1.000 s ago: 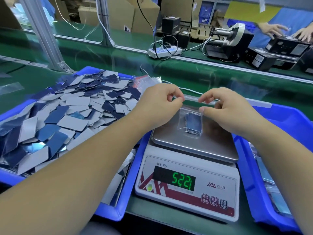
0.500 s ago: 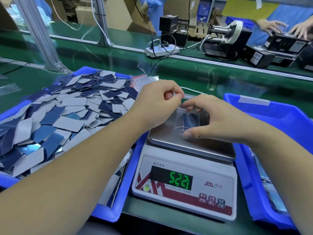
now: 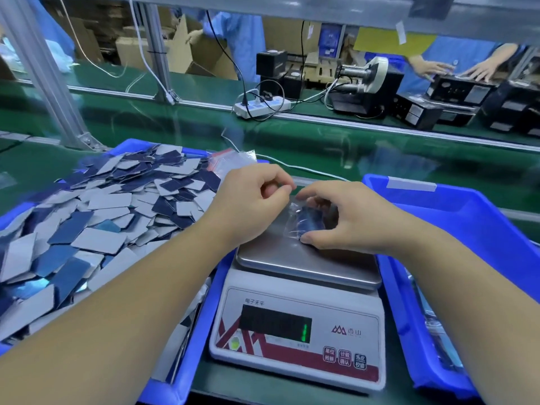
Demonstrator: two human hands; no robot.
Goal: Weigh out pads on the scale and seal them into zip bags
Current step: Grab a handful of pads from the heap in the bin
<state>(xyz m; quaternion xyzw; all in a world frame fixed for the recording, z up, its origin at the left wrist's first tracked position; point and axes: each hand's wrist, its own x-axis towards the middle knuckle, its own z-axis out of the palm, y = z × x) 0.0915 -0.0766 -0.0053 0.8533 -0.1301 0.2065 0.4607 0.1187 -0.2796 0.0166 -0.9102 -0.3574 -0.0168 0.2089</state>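
A small clear zip bag (image 3: 304,222) with dark blue pads inside sits just over the steel pan of the digital scale (image 3: 295,331). My left hand (image 3: 251,203) pinches the bag's top left corner between thumb and forefinger. My right hand (image 3: 344,220) curls round the bag from the right, fingers over its top and thumb at its lower edge. The scale's display is mostly dark, with one green digit lit. A heap of loose blue and grey pads (image 3: 96,220) fills the blue tray (image 3: 187,372) at left.
Spare zip bags (image 3: 233,160) lie at the pad tray's far corner. A second blue tray (image 3: 467,217) stands right of the scale, with bagged pads near its front. Beyond run a green conveyor (image 3: 336,147), a power strip (image 3: 263,108), machines, and another person's hands (image 3: 455,68).
My right hand has slid left along the bag's top and closed around the bag. The bag has lifted off the pan, and the scale reading dropped from 52.21 to almost nothing.
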